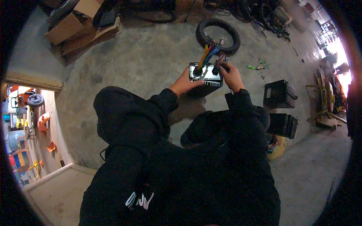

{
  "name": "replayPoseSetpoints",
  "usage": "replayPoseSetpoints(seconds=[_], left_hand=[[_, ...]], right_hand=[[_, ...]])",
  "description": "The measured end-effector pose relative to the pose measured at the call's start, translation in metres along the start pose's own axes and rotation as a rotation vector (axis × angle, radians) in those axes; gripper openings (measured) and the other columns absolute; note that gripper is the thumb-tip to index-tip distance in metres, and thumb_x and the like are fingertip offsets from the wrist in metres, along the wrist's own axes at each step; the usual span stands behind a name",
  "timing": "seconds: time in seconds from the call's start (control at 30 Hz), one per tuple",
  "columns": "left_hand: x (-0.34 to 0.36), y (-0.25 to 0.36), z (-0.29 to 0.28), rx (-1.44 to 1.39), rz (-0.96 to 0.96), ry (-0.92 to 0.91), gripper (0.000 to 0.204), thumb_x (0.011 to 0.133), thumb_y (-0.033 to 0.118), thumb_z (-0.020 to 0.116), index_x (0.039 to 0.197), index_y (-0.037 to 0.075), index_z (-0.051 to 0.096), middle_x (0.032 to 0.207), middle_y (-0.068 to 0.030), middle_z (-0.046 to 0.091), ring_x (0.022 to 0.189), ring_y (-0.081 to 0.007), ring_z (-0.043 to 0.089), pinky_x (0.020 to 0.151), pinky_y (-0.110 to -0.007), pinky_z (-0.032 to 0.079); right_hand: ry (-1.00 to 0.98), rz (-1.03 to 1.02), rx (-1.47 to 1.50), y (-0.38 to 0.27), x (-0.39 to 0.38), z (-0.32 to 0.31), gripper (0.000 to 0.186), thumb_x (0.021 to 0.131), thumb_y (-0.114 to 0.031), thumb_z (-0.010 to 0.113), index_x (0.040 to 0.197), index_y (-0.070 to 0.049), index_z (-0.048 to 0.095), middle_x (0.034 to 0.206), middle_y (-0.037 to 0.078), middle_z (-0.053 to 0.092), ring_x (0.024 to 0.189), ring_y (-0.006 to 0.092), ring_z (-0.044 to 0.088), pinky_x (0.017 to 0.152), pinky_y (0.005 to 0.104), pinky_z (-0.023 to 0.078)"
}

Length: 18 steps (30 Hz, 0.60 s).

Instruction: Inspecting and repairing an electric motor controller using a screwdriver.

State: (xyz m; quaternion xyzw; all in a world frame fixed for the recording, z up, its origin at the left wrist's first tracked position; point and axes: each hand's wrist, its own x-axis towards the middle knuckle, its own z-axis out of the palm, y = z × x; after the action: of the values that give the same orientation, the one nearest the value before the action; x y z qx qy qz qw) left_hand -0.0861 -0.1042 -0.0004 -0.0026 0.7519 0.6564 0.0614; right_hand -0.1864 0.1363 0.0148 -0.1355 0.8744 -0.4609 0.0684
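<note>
Clearly my left hand [183, 83] clamps the finned box [208, 75]; right hand [232, 78] half-curled, hold unclear, by cables [221, 58] a tug might loosen.

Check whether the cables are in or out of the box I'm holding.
In: the multicoloured bundle and reddish bundle both run into the silver end of the finned box.

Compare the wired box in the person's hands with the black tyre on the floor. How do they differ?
The box is angular, whereas the tyre is a round ring.
The box is held in the left hand, with the right hand at its right side; the tyre lies on the floor.
The box has coloured wires and a bright face; the tyre is dark throughout.
Both have black surfaces.
</note>
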Motion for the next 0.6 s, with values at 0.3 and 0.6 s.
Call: replayPoseSetpoints(seconds=[0.3,0.6], left_hand=[[0.000,-0.017,-0.012,0.124,0.042,-0.007,0.122,0.067,0.030,0.096,0.155,-0.004,0.019,0.144,-0.0208,0.051,0.137,-0.0319,0.049,0.116,-0.038,0.037],[-0.010,0.003,-0.019,0.293,0.032,0.000,0.113,0.069,0.025,0.092,0.154,-0.004,0.024,0.146,-0.0255,0.050,0.137,-0.0379,0.050,0.116,-0.039,0.038]], right_hand=[[0.120,0.224,-0.192,-0.063,-0.026,-0.048,0.034,0.097,-0.028,0.068,0.115,0.001,0.067,0.100,0.015,0.074,0.085,0.0212,0.072,0.073,0.0361,0.056],[0.142,-0.302,0.572,-0.138,-0.041,-0.006,0.039,0.094,-0.018,0.073,0.123,0.000,0.053,0.115,0.015,0.062,0.102,0.0214,0.067,0.088,0.0345,0.053]])
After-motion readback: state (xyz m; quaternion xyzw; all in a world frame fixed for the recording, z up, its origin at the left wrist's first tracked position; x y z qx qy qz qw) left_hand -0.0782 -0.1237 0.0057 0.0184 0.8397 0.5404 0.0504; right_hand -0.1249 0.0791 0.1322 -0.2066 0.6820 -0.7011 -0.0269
